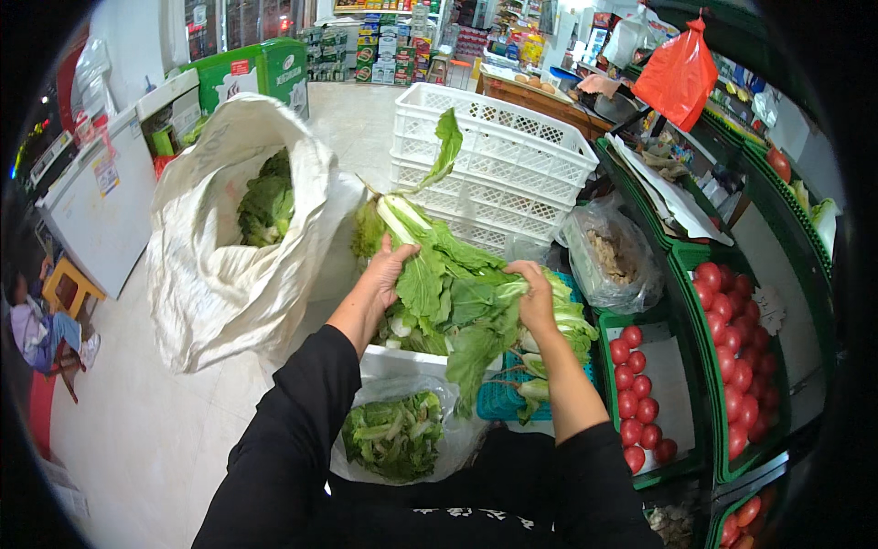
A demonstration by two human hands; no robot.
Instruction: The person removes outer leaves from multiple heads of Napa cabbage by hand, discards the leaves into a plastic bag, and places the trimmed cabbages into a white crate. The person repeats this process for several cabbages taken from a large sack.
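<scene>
My left hand grips a leafy green vegetable near its white stalks, with the root end pointing up and left. My right hand is closed on leaves at the other side of the bunch, and long leaves hang down below it. Under the hands, more greens lie in a white box, partly hidden by the bunch. Pale-stalked greens rest in a teal plastic basket beside my right forearm. Closer to my body, a clear plastic bag holds loose leaves.
A large white woven sack with greens inside stands at the left. Stacked white plastic crates stand beyond the hands. Green crates of tomatoes line the right. A seated person is at the far left, near a yellow stool.
</scene>
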